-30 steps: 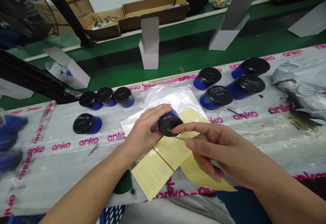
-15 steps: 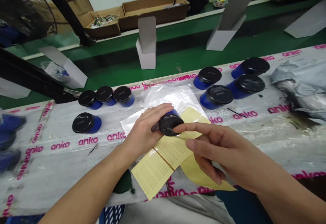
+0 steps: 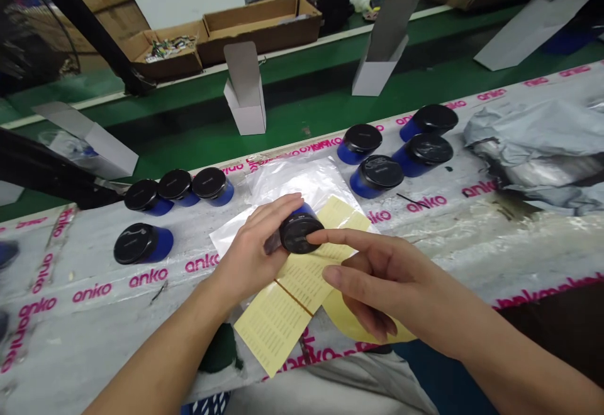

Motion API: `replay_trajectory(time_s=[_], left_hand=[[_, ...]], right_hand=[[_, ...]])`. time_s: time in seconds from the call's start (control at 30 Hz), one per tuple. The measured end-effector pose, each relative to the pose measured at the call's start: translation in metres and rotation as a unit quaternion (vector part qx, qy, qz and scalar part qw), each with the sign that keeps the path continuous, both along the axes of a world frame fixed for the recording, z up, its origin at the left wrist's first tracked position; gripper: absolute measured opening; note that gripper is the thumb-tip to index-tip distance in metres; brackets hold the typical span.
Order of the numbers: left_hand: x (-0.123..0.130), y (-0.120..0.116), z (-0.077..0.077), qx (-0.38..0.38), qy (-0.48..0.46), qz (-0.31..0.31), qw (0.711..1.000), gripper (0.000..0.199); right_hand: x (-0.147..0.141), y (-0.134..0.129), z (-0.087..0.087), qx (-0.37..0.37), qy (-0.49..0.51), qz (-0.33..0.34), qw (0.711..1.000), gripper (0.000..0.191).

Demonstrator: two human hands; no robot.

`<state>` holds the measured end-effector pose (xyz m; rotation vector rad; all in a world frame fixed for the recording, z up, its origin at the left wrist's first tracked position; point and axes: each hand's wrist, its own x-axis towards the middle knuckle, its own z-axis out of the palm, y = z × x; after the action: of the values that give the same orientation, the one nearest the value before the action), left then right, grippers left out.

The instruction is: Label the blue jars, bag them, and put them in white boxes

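Observation:
My left hand (image 3: 257,245) is closed round a blue cylinder with a black cap (image 3: 300,234), its capped end tilted toward me. My right hand (image 3: 377,276) has the index finger stretched out, its tip on the black cap; the thumb stays apart below and the other fingers are loosely curled. Under both hands lie yellow sheets of small printed labels (image 3: 274,327), partly covered by the right hand. Clear plastic bags (image 3: 302,179) lie flat just behind the cylinder.
Several similar cylinders stand on the left (image 3: 212,185) and right (image 3: 377,175) of the table. Crumpled grey plastic (image 3: 542,144) lies far right. Open white boxes (image 3: 246,110) stand on the green conveyor (image 3: 302,104) behind. A dark metal post (image 3: 85,25) rises at left.
The whole view has shifted, so things on the table appear further left. My right index fingertip now rests flatter on the cap; my left hand keeps its hold.

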<state>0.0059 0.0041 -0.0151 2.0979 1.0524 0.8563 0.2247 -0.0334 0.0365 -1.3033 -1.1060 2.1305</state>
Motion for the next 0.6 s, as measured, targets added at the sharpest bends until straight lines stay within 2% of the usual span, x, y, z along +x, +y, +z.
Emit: replay_trajectory(time_s=[0.07,0.17,0.37,0.5,0.6], left_hand=[[-0.004,0.0,0.005,-0.012,0.005,-0.031,0.999,0.08],[-0.009,0.001,0.011,-0.021,0.007,-0.058,0.998,0.074],[-0.001,0.0,0.01,-0.029,-0.006,-0.01,1.0,0.051],[0.003,-0.001,0.009,-0.044,-0.021,0.007,0.999,0.046],[0.004,-0.001,0.01,-0.044,-0.023,0.005,0.999,0.046]], right_hand=[[-0.001,0.0,0.0,0.0,0.002,-0.007,1.0,0.078],[-0.001,0.0,0.0,0.0,0.013,-0.014,1.0,0.081],[-0.001,0.0,0.0,0.017,0.003,-0.004,1.0,0.074],[-0.002,-0.001,0.0,0.029,-0.004,-0.012,0.999,0.065],[-0.003,-0.003,-0.002,0.09,-0.05,-0.019,0.995,0.053]])
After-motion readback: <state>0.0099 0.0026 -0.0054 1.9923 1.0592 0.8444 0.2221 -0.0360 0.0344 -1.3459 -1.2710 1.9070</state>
